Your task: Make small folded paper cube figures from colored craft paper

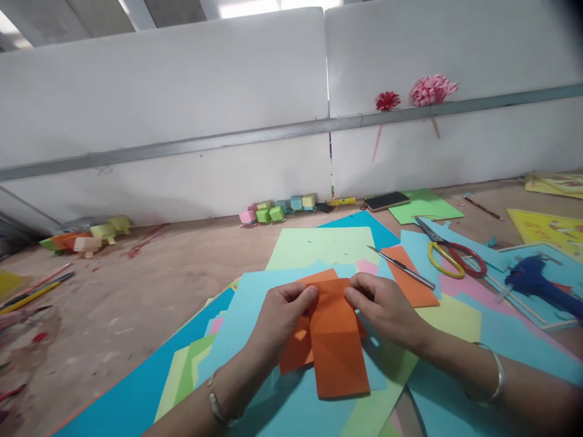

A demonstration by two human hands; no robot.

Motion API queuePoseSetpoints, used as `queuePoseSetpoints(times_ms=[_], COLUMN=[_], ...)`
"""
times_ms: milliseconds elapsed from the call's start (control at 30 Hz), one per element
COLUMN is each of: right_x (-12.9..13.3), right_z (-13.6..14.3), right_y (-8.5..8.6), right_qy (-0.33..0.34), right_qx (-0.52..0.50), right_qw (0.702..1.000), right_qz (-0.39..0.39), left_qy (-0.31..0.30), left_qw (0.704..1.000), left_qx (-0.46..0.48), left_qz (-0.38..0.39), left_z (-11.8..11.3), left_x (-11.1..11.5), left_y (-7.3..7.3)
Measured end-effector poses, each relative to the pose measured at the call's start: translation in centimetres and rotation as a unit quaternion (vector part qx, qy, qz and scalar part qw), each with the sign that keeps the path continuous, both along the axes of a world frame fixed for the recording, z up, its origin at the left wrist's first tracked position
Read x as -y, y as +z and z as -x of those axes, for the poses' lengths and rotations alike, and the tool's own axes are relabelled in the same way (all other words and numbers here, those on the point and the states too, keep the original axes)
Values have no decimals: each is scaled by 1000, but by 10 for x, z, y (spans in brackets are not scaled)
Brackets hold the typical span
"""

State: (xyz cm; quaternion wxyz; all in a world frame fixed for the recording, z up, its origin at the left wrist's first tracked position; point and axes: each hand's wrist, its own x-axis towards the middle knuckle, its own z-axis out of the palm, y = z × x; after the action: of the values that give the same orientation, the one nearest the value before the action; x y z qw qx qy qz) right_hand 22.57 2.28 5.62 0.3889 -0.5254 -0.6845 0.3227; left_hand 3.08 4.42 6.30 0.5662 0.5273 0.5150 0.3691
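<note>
On blue sheet: left hand, right hand pinch orange paper.

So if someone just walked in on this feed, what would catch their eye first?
Most likely the folded orange paper at centre, pinched at its top edge by the left hand and right hand, over a spread of blue and green sheets. Next, the red and yellow scissors to the right, and the pink paper flower on the wall rail.
</note>
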Motion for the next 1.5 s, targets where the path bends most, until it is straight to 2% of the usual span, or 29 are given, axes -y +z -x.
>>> queuePoseSetpoints(times_ms=[300,533,700,867,1033,1200,1400,1500], right_x=[-3,-1,0,1,-2,-4,-10,-16], right_z=[-1,-1,-1,-2,-3,-4,-11,-18], right_y=[1,4,4,4,5,3,2,0], right_qy=[2,-15,-40,-42,-71,-71,-121,-149], right_qx=[-4,-4,-6,-4,-1,2,-5,-1], right_qw=[1000,1000,998,998,996,996,989,985], right_qz=[15,-23,-39,-41,-52,-61,-80,-82], left_qy=[-2,12,-21,-16,-65,-41,-121,-99], left_qw=[1000,999,999,999,994,994,981,985], left_qx=[10,38,42,31,61,60,61,46], left_qz=[15,29,20,3,61,76,141,135], left_z=[-1,-4,-4,-1,-2,-2,-8,-5], left_x=[1,1,0,0,0,1,8,4], left_y=[2,-2,-4,-6,-5,-7,-4,-6])
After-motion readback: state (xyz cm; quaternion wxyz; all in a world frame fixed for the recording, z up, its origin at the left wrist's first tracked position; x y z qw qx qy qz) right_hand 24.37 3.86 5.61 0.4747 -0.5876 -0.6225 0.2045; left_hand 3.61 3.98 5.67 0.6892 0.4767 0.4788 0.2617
